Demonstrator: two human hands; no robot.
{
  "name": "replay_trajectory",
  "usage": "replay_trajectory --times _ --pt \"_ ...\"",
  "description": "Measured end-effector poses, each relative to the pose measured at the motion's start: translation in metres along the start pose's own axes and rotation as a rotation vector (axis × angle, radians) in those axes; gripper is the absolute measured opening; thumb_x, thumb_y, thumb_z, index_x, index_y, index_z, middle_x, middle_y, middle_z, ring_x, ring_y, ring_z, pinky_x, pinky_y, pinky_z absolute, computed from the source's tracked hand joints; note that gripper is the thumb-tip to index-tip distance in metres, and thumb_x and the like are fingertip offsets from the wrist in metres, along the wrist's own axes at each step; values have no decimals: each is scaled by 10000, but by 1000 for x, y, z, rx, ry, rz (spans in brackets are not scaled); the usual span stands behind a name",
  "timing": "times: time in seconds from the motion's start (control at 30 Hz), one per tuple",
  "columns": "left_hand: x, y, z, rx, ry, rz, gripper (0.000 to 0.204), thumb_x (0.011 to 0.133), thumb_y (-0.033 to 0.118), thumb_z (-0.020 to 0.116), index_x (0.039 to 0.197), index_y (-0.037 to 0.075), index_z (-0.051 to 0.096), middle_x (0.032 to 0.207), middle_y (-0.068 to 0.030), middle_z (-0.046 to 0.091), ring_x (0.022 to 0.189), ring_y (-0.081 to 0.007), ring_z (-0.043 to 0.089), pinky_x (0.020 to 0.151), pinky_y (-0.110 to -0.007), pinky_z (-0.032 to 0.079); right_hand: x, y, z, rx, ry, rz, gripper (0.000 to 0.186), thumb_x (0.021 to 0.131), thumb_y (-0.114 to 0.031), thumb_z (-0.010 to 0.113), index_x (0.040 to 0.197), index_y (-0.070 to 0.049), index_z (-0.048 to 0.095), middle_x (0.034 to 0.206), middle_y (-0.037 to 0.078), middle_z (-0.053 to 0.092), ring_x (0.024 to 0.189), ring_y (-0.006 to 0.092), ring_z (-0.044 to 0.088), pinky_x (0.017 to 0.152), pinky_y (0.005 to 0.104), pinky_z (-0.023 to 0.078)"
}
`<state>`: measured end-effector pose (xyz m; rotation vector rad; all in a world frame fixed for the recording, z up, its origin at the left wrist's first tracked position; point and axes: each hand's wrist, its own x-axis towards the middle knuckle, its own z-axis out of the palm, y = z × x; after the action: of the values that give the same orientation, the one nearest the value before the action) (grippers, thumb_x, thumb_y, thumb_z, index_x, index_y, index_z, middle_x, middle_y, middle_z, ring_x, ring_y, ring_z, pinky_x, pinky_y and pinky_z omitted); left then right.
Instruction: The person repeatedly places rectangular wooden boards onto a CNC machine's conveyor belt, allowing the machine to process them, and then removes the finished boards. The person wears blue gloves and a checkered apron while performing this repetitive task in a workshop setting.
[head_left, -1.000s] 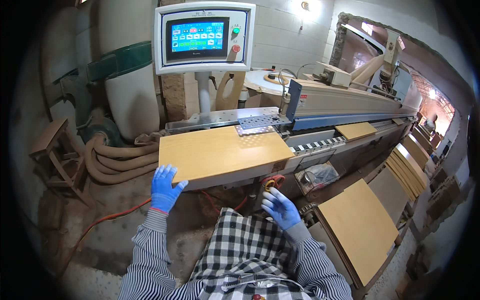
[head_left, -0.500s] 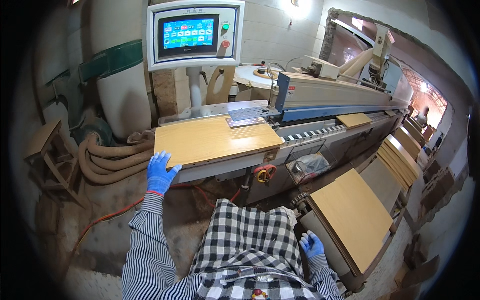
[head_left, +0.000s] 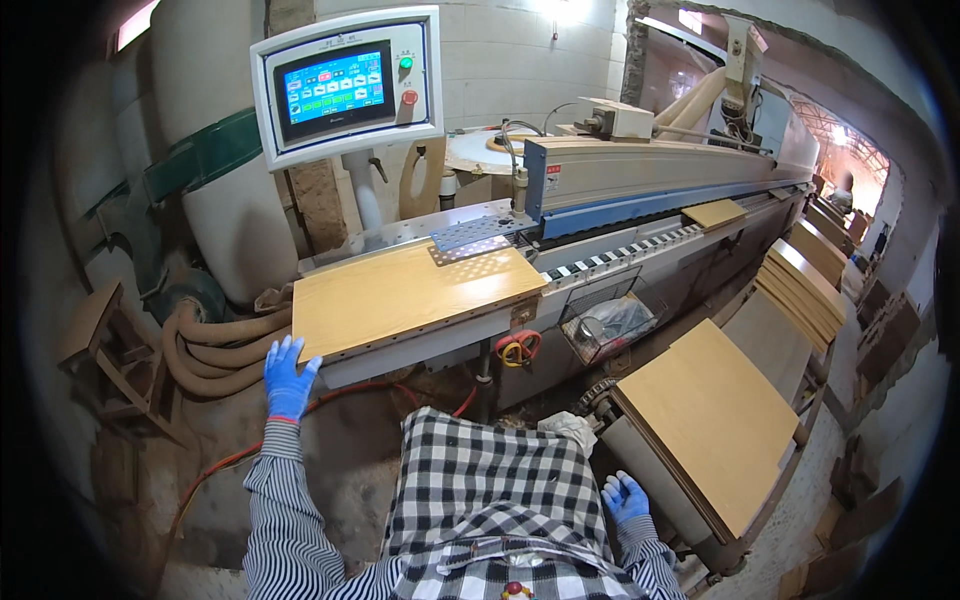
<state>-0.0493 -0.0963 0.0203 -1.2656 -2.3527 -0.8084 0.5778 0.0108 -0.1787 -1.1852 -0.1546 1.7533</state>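
Observation:
A light wooden panel [head_left: 410, 292] lies flat on the infeed table of a long edge-banding machine [head_left: 650, 175]. My left hand [head_left: 287, 375], in a blue glove, has its fingers spread at the panel's near left corner, touching its edge. My right hand [head_left: 625, 497], also blue-gloved, hangs low by my hip, open and holding nothing, just left of a stack of wooden panels [head_left: 712, 417] on a low cart. A further panel [head_left: 716, 212] sits farther along the machine's track.
A control screen on a post [head_left: 345, 85] stands behind the panel. Flexible hoses [head_left: 215, 340] and an orange cable [head_left: 345, 395] lie on the floor at left beside a wooden stool [head_left: 100, 340]. More panel stacks [head_left: 800, 290] line the right side.
My right hand has left the panel's front edge and dropped down to my right side near the panel stack. My left hand stays at the panel's left corner. My view shifted right.

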Motion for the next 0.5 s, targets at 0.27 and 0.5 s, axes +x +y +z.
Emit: replay_trajectory --times 0.27,0.5 --pt "0 -5 6 -216 0 -65 478 825 258 715 1250 70 603 1358 -159 526 1321 -334 406 1100 -416 320 12 4 -5 -9 -69 15 289 919 -214 582 1170 -70 588 998 138 671 787 250 639 743 393 552" --pt "2 2 0 -240 -34 -85 478 810 241 728 1238 63 610 1357 -154 529 1334 -319 395 1104 -411 318 5 -9 29 -92 -50 -91 318 930 -197 554 1194 -21 568 956 155 666 742 249 640 702 383 560"
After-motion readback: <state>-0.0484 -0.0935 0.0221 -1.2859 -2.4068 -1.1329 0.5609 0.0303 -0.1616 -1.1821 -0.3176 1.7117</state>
